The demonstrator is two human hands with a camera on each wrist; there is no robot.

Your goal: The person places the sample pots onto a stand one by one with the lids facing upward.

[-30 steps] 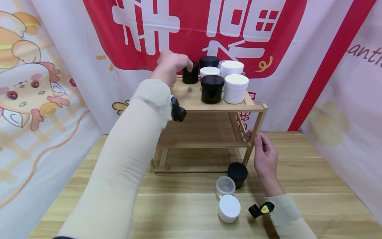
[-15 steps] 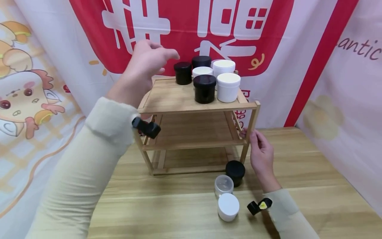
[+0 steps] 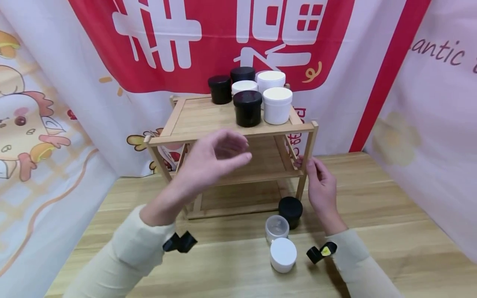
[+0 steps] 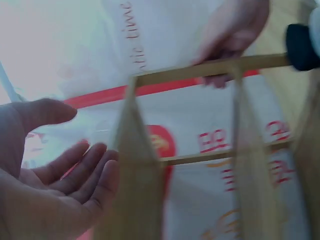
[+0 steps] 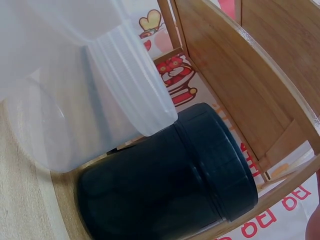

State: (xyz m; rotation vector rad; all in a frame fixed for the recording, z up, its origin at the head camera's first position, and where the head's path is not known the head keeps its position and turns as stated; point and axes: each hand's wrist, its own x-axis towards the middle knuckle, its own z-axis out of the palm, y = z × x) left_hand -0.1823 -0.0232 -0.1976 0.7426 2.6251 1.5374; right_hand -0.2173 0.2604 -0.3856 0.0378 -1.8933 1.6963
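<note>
My left hand is in front of the wooden shelf rack, fingers loosely bent, thumb apart, nothing in it. In the left wrist view that hand has a bare palm beside the rack's frame. My right hand grips the rack's right front post, fingertips behind it. On the top board stand several lidded jars, among them a front black jar, a white jar beside it and a black jar farther left.
By the rack's right front foot, a black jar, a clear jar and a white jar stand in a row on the wooden table. A printed cloth hangs close behind the rack.
My left hand has come away from the back left black jar, leaving it on the top board, and moved down and toward me. The right hand stays on the post.
</note>
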